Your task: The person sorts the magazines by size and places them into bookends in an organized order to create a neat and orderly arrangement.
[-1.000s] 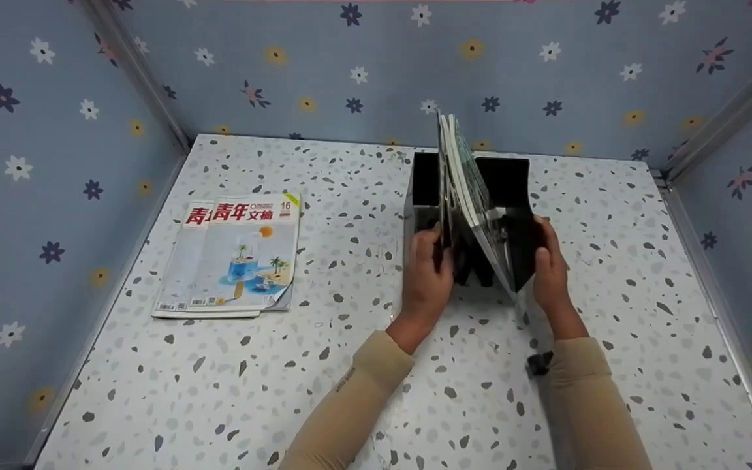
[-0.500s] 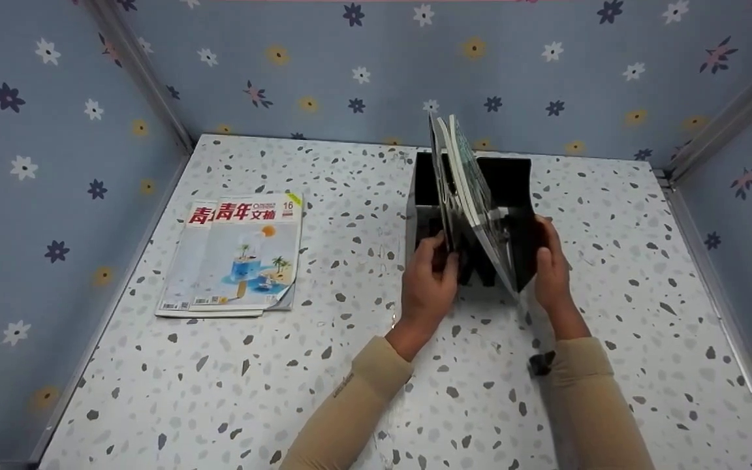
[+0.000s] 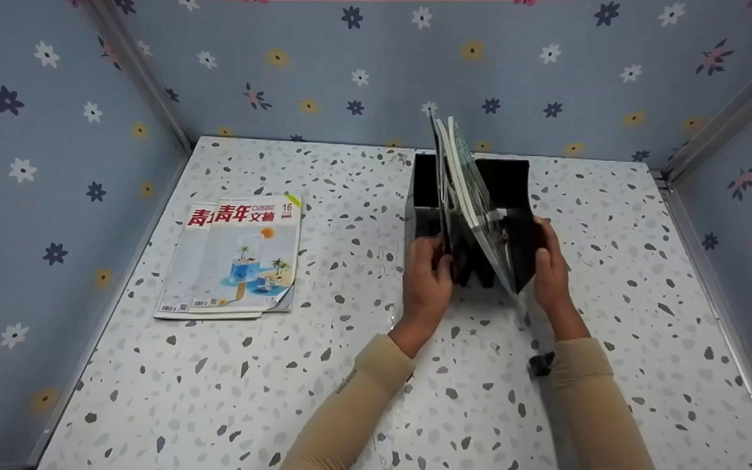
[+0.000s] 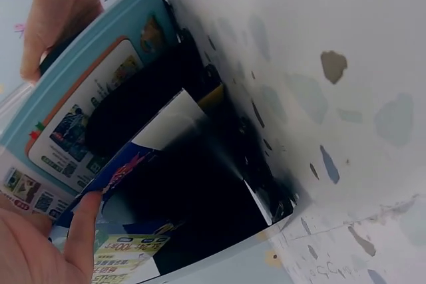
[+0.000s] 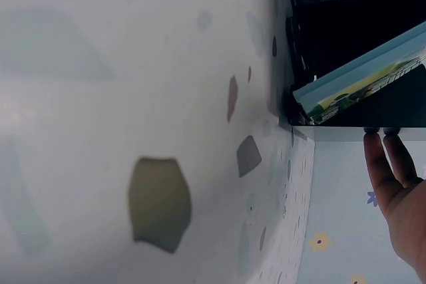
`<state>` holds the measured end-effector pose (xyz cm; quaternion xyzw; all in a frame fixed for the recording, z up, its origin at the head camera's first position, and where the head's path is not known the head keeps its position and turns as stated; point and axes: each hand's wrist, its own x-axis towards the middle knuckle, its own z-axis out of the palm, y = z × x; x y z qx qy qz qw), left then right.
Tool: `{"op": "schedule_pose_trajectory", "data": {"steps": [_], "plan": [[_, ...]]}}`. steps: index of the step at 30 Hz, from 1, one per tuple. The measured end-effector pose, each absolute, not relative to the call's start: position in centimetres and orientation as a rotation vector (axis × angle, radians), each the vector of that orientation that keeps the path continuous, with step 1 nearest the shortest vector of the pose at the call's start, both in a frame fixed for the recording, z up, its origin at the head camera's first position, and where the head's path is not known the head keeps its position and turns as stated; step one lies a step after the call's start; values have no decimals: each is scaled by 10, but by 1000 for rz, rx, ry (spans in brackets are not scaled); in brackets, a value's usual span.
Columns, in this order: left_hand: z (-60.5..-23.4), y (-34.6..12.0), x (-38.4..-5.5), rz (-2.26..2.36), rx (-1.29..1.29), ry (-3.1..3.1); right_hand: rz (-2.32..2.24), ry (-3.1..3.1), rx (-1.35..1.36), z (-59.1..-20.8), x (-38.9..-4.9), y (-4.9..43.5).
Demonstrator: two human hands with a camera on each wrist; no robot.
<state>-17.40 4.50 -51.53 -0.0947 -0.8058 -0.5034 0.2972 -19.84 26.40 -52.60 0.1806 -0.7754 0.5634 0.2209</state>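
A black desktop magazine rack (image 3: pixel 505 179) stands at the right of the table, with several magazines upright and leaning in it. My left hand (image 3: pixel 425 277) is at its front left. Thumb and fingers pinch the edge of a dark-blue-covered magazine (image 4: pixel 123 167), which stands tilted in the rack. Beside it, a light teal book (image 4: pixel 86 74) slants toward the rack's right side. My right hand (image 3: pixel 553 274) rests on the outer right wall; the right wrist view shows its extended fingers (image 5: pixel 379 164) touching that wall from outside.
Two overlapping magazines (image 3: pixel 245 261) with red titles lie flat at the table's left. A small black object (image 3: pixel 540 364) shows beside the right cuff. Flowered blue panels (image 3: pixel 324 72) border the speckled white table (image 3: pixel 324 391) at the back and both sides.
The pinched magazine has leaned slightly to the left at its top, and my left hand has shifted slightly with it. My right hand keeps its place on the rack.
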Motion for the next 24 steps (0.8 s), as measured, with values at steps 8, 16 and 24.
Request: {"op": "schedule_pose_trajectory", "data": {"steps": [8,16,24], "plan": [[-520,48,-181,-1158,-273,-2203,1553,-2127,495,-525,-199,263],[-525,47,-182,-1078,-234,-2238,1524,-2135,491,-523,-199,261],[-525,39,-173,-1091,-221,-2319,1577,-2142,494,-525,-198,263]]}}
